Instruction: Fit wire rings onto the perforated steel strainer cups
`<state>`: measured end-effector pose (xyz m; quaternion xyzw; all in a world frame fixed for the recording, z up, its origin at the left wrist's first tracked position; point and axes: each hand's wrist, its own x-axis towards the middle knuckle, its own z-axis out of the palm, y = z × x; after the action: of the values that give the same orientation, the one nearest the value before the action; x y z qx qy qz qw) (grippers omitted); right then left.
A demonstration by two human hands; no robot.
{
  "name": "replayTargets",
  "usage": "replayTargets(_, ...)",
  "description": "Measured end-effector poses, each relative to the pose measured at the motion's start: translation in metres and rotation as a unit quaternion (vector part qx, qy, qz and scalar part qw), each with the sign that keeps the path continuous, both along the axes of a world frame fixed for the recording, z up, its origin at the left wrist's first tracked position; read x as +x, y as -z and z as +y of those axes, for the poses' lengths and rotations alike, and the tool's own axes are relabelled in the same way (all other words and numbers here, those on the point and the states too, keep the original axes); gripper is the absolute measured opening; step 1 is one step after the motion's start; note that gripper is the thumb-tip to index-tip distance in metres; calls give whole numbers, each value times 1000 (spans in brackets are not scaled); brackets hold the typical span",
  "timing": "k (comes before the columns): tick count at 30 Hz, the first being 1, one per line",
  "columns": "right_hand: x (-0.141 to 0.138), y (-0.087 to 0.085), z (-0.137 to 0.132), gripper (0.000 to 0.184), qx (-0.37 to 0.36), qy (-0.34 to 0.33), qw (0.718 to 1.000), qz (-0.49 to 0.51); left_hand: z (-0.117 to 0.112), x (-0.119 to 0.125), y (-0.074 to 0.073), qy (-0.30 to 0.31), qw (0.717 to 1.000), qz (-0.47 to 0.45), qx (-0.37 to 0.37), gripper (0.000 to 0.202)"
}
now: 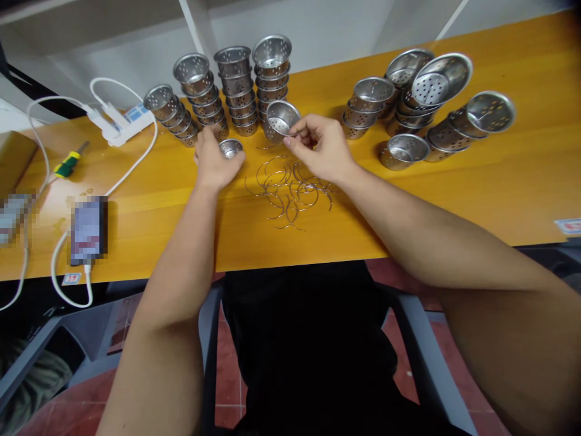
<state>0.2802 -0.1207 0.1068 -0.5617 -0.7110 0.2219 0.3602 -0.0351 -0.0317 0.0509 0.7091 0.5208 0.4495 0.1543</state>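
Head view: I had the perforated cup (278, 123) at my twelve o'clock, the right hand (327, 145) pinching its rim! From that cup, the left hand (215, 161) curled about a small cup (231, 148) at eight; gripping, I couldn't tell. Curved wires (291, 192) sprawled at six; cup stacks (235, 86) stood at ten.

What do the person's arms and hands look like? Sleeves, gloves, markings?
Left hand and right hand: bare, no gloves, rings or wristbands visible. Left arm and right arm: taper toward the wrists, no sleeves or markings visible. Black cloth clothing covers the lap.
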Motion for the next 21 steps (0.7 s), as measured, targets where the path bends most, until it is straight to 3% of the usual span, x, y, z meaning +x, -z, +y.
replayTargets(5,2,7,-2,42,6,-55,998,5,-13,22,-13,152,986,28,60,93)
replayTargets(9,4,26,5,31,65,-176,981,49,-15,43,5,240,967,29,76,108)
replayTargets(12,9,29,8,37,80,-238,966,55,-4,50,23,259,960,16,103,114)
replayTargets(15,19,16,8,53,55,-236,969,49,10,48,34,252,960,0,122,115)
replayTargets(18,33,0,8,50,2,-265,963,-57,18,43,37,236,963,-18,131,114)
replayTargets(21,42,-5,9,56,-41,-324,927,-184,20,41,37,229,965,-29,128,114)
